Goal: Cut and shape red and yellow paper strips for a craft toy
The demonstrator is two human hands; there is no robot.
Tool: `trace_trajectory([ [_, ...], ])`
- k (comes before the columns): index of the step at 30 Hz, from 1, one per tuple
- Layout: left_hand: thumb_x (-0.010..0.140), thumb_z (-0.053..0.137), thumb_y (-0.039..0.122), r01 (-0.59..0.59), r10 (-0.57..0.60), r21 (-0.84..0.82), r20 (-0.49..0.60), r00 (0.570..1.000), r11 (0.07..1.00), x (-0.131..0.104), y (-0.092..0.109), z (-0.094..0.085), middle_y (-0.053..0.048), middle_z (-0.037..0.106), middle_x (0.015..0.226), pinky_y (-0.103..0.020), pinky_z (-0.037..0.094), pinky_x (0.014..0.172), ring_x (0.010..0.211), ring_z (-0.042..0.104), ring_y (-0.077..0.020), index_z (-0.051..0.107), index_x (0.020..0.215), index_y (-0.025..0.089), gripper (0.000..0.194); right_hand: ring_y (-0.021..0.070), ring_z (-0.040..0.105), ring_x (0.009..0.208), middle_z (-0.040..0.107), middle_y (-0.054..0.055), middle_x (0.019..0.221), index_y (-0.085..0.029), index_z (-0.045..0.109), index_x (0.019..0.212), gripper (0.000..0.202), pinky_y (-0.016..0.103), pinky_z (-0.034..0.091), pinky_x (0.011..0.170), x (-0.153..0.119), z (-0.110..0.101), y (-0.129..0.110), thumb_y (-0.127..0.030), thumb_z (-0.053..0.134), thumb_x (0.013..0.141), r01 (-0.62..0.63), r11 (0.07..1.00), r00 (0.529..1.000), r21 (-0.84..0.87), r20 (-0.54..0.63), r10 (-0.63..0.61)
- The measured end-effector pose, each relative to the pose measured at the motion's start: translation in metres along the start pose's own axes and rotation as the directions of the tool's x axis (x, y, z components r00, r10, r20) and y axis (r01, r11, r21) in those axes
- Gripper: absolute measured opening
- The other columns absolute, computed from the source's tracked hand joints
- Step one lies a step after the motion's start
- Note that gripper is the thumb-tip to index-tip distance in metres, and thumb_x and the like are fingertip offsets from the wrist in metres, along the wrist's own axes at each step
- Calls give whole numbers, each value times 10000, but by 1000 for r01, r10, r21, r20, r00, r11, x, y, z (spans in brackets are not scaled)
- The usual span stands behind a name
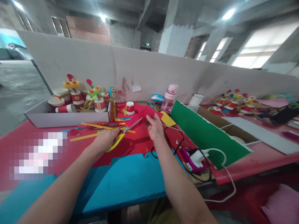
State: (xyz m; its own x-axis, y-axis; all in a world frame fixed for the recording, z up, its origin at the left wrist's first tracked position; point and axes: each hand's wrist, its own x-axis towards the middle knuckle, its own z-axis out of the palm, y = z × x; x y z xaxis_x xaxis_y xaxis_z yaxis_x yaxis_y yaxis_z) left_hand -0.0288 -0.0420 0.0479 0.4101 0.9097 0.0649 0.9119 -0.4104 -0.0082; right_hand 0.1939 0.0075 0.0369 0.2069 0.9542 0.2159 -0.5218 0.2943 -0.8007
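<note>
Red paper [141, 112] is in the right hand [154, 126], scissors [125, 129] in the left hand [107, 138], fingers clamped on each.

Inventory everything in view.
Scissors: one, yellow-handled, in left hand
Held paper: count unclear, red, right hand
Loose cup: one, red-white, behind paper
Strips: several, mostly yellow, by left hand
Cup figures: several, multicoloured, left and far right
Open box: one, white, left
Second box: one, green-sided, right
Bottle: one, pink, back
Power strip: one, purple, right
Cables: several, black and white, right
Front sheeting: count unclear, blue, near edge
Tabletop: one, red-covered, centre
Partition: one, white, back
Hands: two, bare, centre
</note>
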Motion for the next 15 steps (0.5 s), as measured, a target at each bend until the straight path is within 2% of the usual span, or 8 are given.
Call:
trace_trajectory([
  [5, 920, 318, 351, 9, -9, 4, 14, 1000, 1000, 0, -1, 1, -149, 692, 948, -346, 474, 657, 840, 668, -297, 483, 1127, 161, 326, 124, 629, 758, 648, -62, 847, -250, 470, 900, 425, 283, 551, 725, -5, 6, -1, -237, 769, 599, 78, 997, 997, -6, 1, -78],
  [15, 918, 335, 352, 30, -30, 29, 11, 999, 999, 1, -1, 3, -173, 686, 995, -379, 487, 732, 905, 666, -306, 449, 1213, 151, 374, 128, 610, 696, 625, -60, 784, -254, 495, 922, 433, 270, 545, 643, -4, 3, 8, -284, 782, 600, 25, 995, 1000, -97, 20, -23],
])
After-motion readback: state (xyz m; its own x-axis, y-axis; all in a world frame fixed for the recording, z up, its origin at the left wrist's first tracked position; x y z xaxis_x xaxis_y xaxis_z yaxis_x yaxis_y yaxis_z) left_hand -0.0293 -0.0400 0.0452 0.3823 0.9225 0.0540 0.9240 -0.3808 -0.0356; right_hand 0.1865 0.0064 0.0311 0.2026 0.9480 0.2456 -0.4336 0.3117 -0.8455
